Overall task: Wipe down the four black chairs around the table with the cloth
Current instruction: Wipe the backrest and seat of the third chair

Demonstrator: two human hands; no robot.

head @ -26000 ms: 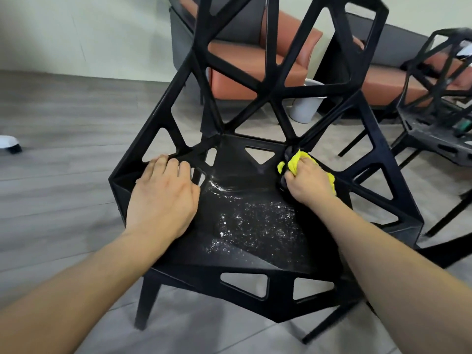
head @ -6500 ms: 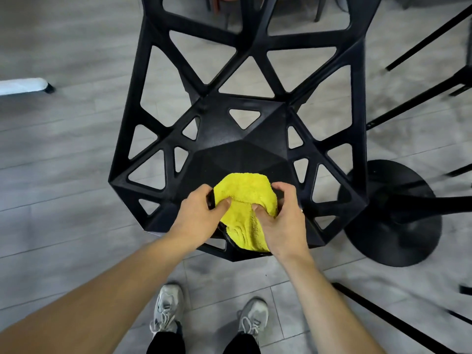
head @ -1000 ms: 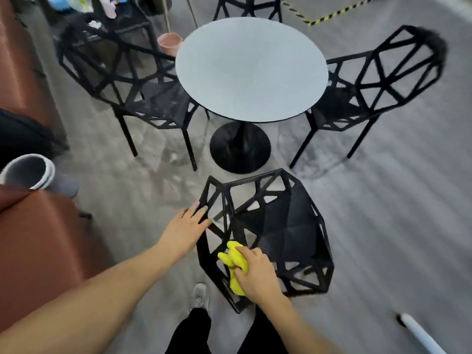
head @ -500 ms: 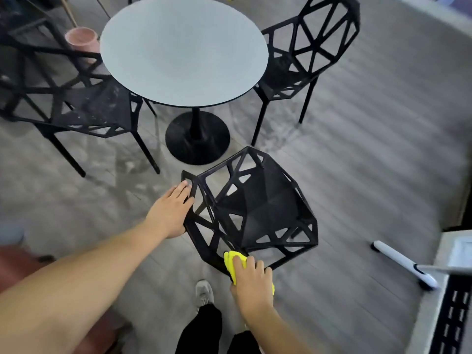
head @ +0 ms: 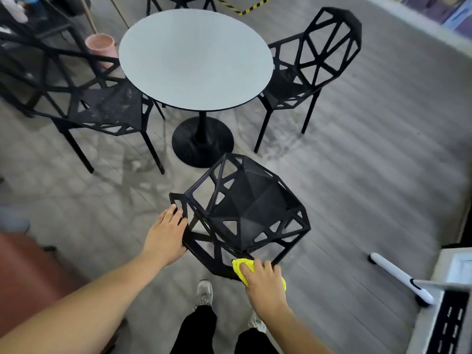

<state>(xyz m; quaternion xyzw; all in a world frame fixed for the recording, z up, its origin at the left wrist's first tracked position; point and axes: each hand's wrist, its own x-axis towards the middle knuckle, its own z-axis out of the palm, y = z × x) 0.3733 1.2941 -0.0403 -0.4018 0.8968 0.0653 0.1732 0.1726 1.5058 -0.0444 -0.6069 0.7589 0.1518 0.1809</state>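
Note:
The near black lattice chair (head: 245,215) stands in front of me with its back towards my legs. My left hand (head: 166,236) holds the left side of its frame, fingers lying along the bar and thumb under it. My right hand (head: 264,279) grips the yellow cloth (head: 241,267) and presses it on the top rim of the chair's back. A second black chair (head: 102,111) with a dusty, speckled seat stands left of the round grey table (head: 196,57). A third (head: 314,65) stands to its right, and a fourth (head: 178,2) shows behind it.
The table's black round foot (head: 203,141) sits just beyond the near chair. A pink bucket (head: 101,48) stands at the back left, a brown-red sofa (head: 30,274) at my left. A white wheeled leg (head: 401,277) and a white unit (head: 449,302) are at the right.
My right hand has slid the cloth a little to the right along the back rim. My left hand has kept its hold on the frame. The view has shifted slightly.

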